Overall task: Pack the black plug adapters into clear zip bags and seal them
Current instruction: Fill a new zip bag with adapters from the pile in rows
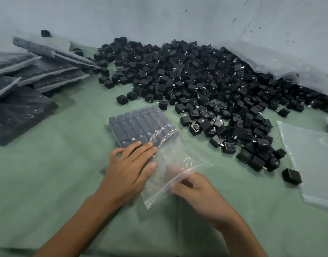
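Left hand (129, 169) flat on bag (141, 125), right hand (200, 193) curled on zip (196, 168)

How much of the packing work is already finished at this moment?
Done: several filled bags lie stacked at the left. In hand: one zip bag holds rows of adapters; the left hand presses it flat while the right hand seems to pinch its zip edge, not clearly sealed. Left: a big pile of loose adapters, with empty bags at the right.

Left hand (129, 168) flat, fingers straight; right hand (195, 191) curled, pinching zip bag (178, 158) edge.
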A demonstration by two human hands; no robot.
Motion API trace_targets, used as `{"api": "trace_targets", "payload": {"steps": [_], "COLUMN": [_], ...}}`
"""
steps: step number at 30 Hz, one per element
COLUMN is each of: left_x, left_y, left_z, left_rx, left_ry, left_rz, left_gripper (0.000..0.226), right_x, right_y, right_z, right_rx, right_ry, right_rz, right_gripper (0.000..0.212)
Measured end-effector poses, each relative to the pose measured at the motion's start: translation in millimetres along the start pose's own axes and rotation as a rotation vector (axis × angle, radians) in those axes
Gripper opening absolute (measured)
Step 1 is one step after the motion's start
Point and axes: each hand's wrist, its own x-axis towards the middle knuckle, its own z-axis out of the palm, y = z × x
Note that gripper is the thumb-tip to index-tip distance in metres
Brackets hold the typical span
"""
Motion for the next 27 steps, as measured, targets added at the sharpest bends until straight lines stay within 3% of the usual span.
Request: {"api": "trace_targets", "payload": {"steps": [2, 4, 10, 15, 18, 23, 27], "left_x": [0, 0, -2, -2, -1, -2, -2], "left_y": [0, 0, -1, -1, -1, -2, -1], "left_z": [0, 1, 3, 4, 4, 5, 5], "left_rx": [-0.01, -0.016, -0.014, -0.013, -0.012, -0.007, -0.003], "left_ry": [0.0, -0.007, -0.013, -0.001, 0.0, 0.004, 0.015], "left_rz": [-0.002, -0.008, -0.01, -0.009, -0.01, -0.009, 0.002], "left_gripper": [0.062, 0.062, 0.061, 0.059, 0.058, 0.059, 0.059], "right_x": [-16, -22, 4, 28, 29, 15, -8], "right_y": [3, 2, 10, 26, 32, 25, 23], "right_z": [-25, -54, -131, -148, -146, -139, -129], "right_rx": [-0.035, -0.084, -0.756, -1.106, -1.109, -0.892, -0.759], "right_ry": [0.079, 0.216, 0.614, 0.563, 0.592, 0.545, 0.569], "right_rz": [0.04, 0.045, 0.011, 0.117, 0.142, 0.154, 0.021], "right_gripper": [0.02, 0.025, 0.023, 0.037, 0.037, 0.024, 0.027]}}
